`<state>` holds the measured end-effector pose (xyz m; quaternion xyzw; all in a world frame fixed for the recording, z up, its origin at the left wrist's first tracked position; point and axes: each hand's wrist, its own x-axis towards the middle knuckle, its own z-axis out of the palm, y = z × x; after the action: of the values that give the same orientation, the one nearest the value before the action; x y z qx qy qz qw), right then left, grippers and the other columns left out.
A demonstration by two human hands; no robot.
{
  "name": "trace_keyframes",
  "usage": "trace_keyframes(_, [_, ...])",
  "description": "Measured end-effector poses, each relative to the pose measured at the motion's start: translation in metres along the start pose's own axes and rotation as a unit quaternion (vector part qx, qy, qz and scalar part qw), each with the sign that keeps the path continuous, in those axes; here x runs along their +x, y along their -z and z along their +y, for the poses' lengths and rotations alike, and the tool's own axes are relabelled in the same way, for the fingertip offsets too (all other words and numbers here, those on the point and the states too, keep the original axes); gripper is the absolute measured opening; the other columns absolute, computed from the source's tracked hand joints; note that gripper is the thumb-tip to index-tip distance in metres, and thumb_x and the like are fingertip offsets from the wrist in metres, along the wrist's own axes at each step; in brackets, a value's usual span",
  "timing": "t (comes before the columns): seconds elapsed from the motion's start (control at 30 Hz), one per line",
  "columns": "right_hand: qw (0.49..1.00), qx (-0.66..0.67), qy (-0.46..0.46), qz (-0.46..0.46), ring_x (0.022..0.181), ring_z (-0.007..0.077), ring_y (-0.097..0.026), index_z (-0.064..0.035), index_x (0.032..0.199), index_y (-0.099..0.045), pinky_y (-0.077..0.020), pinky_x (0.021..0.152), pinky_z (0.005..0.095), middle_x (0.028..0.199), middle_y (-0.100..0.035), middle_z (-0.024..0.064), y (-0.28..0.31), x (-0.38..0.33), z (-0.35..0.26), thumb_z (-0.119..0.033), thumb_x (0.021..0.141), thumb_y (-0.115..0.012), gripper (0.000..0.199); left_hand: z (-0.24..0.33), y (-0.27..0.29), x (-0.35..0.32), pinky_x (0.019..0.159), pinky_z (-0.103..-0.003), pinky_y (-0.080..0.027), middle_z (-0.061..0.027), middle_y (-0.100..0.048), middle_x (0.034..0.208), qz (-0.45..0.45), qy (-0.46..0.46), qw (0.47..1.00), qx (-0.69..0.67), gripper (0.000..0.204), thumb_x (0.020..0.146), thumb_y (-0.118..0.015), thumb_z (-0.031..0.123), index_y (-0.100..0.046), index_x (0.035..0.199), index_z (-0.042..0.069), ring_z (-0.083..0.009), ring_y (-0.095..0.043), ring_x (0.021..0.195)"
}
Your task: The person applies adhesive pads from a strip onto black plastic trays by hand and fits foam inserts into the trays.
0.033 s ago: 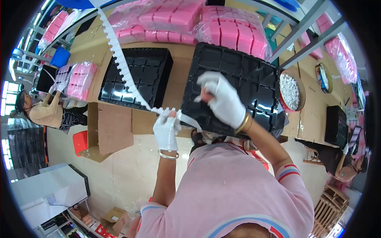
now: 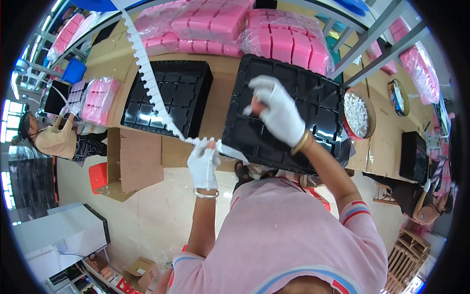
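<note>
A long white strip with notches along one edge [image 2: 147, 73] slants down from the upper left. My left hand [image 2: 203, 166], in a white glove with bare fingertips, is closed on it near its lower part. The strip's plain end runs on to the front corner of a large black compartmented tray [image 2: 313, 90]. Above that tray is my right hand [image 2: 280, 113], also gloved, its fingers curled in toward the thumb. Something small and white shows by the fingertips, too small to name. A second black tray [image 2: 169, 83] lies to the left, partly behind the strip.
Pink foam blocks in clear plastic [image 2: 289, 41] are stacked at the back. A round container of white bits [image 2: 356, 115] stands right of the large tray. Grey metal bars [image 2: 377, 46] slant across the upper right. Co-workers sit left [image 2: 56, 137] and right [image 2: 423, 203].
My right hand has shifted slightly up and away over the large tray. My left hand keeps its hold on the strip, with hardly any movement.
</note>
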<state>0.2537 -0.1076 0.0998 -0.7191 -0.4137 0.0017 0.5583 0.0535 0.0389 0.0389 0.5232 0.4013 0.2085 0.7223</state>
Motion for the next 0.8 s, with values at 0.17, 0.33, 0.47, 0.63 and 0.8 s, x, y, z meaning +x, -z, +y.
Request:
trace_keyframes(0.17, [0.971, -0.225, 0.078, -0.032, 0.102, 0.0361, -0.065, -0.0022, 0.075, -0.069, -0.0545, 0.085, 0.0430, 0.120, -0.066, 0.0194, 0.038, 0.082, 0.096, -0.004, 0.072, -0.074, 0.006, -0.029, 0.032, -0.009, 0.051, -0.021, -0.036, 0.0018, -0.062, 0.074, 0.038, 0.027, 0.999, 0.002, 0.015, 0.092, -0.075, 0.009, -0.070, 0.103, -0.001, -0.0044, -0.049, 0.059])
trace_keyframes(0.33, [0.952, -0.285, 0.089, -0.065, 0.098, 0.0368, -0.064, -0.0037, 0.072, -0.068, -0.0537, 0.085, 0.0449, 0.103, -0.067, 0.0171, 0.029, 0.115, 0.117, -0.005, 0.075, -0.072, 0.005, -0.055, 0.056, -0.010, 0.054, -0.021, -0.036, 0.0027, -0.060, 0.074, 0.094, 0.054, 0.992, 0.071, 0.009, 0.089, -0.073, 0.001, -0.073, 0.098, -0.002, -0.0036, -0.046, 0.060])
trace_keyframes(0.47, [0.931, -0.350, 0.023, -0.100, 0.091, 0.0366, -0.062, -0.0041, 0.077, -0.064, -0.0515, 0.081, 0.0459, 0.090, -0.063, 0.0154, 0.023, 0.119, 0.127, -0.007, 0.081, -0.068, 0.007, -0.049, 0.056, -0.012, 0.054, -0.021, -0.036, 0.0021, -0.062, 0.077, 0.092, 0.080, 0.990, 0.073, 0.021, 0.089, -0.075, 0.002, -0.073, 0.109, -0.004, -0.0038, -0.047, 0.062])
trace_keyframes(0.63, [0.905, -0.405, 0.001, -0.130, 0.093, 0.0365, -0.063, -0.0068, 0.079, -0.065, -0.0516, 0.080, 0.0466, 0.090, -0.064, 0.0155, 0.019, 0.118, 0.121, -0.011, 0.084, -0.065, 0.007, -0.055, 0.056, -0.008, 0.053, -0.021, -0.035, 0.0030, -0.062, 0.077, 0.079, 0.072, 0.994, -0.003, 0.029, 0.090, -0.078, 0.009, -0.071, 0.115, -0.003, -0.0042, -0.047, 0.061])
trace_keyframes(0.8, [0.882, -0.446, 0.004, -0.154, 0.093, 0.0354, -0.067, -0.0085, 0.082, -0.068, -0.0525, 0.082, 0.0462, 0.090, -0.068, 0.0149, 0.016, 0.123, 0.126, -0.018, 0.084, -0.071, 0.010, -0.050, 0.046, 0.001, 0.052, -0.021, -0.033, 0.0038, -0.060, 0.073, 0.051, 0.102, 0.993, -0.002, 0.025, 0.089, -0.081, 0.019, -0.071, 0.105, 0.002, -0.0043, -0.048, 0.059])
